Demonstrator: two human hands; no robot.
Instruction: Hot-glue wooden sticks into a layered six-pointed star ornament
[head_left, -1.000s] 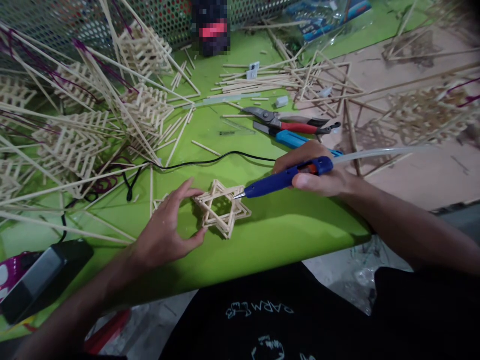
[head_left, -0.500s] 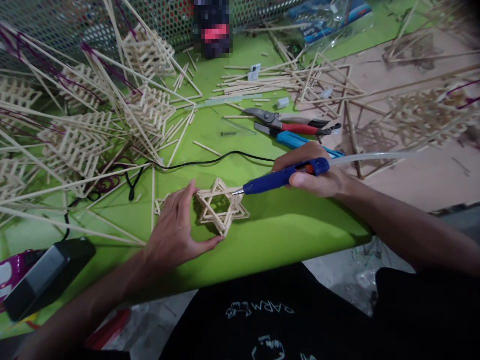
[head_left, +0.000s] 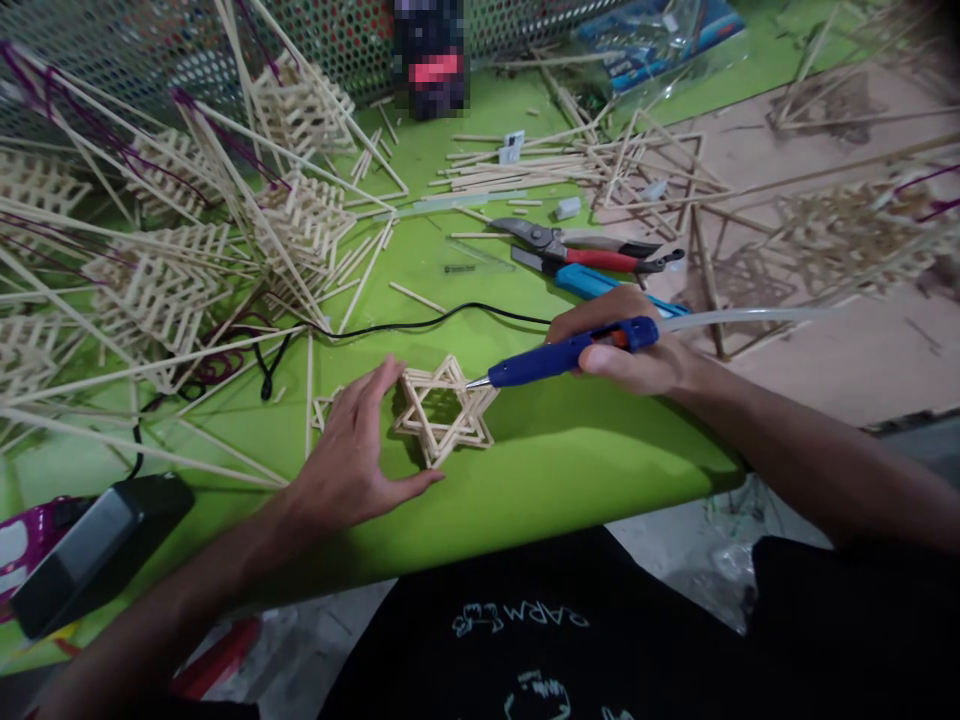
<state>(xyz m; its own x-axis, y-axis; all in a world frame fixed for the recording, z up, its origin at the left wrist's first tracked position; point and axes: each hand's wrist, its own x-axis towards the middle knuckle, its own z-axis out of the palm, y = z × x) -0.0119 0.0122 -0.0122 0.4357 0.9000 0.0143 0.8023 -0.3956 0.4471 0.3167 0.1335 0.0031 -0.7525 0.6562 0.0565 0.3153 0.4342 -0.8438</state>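
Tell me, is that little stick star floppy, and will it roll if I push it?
The stick star is probably stiff, since its straight sides cross and stack in layers. It looks light for its size, because the sides are thin and its middle is open. Pushed, it might slide rather than roll: its points stick out.

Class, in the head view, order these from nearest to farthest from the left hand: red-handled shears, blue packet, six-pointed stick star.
From the left hand:
1. six-pointed stick star, immediately right
2. red-handled shears, farther right and forward
3. blue packet, top of view, right of centre
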